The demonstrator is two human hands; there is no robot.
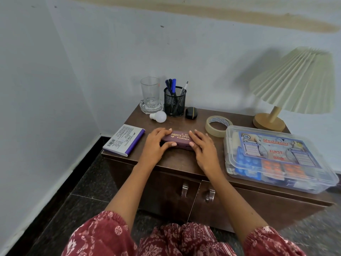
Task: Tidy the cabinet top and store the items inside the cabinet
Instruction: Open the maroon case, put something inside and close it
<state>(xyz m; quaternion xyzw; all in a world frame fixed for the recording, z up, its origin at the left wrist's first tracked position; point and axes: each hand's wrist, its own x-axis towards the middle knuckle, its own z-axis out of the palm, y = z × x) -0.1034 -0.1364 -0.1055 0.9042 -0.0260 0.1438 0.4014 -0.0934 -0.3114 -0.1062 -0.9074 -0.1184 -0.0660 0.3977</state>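
A maroon spectacle case [180, 138] with gold lettering lies in the middle of the brown cabinet top [177, 163]. My left hand [156, 143] grips its left end and my right hand [203, 146] grips its right end. Around it lie a white and purple pencil box [124, 139] at the left edge, a white bulb [159, 116], a small black case [191, 113], a roll of clear tape [216, 125] and a clear plastic first aid box [276, 159] at the right. The two cabinet doors [166, 196] below are closed.
At the back stand an empty glass [150, 93] on a glass dish, a black mesh pen holder [174, 101] with several pens, and a lamp [293, 84] with a pleated shade. Walls close in behind and at the left. Door handles [184, 190] face me.
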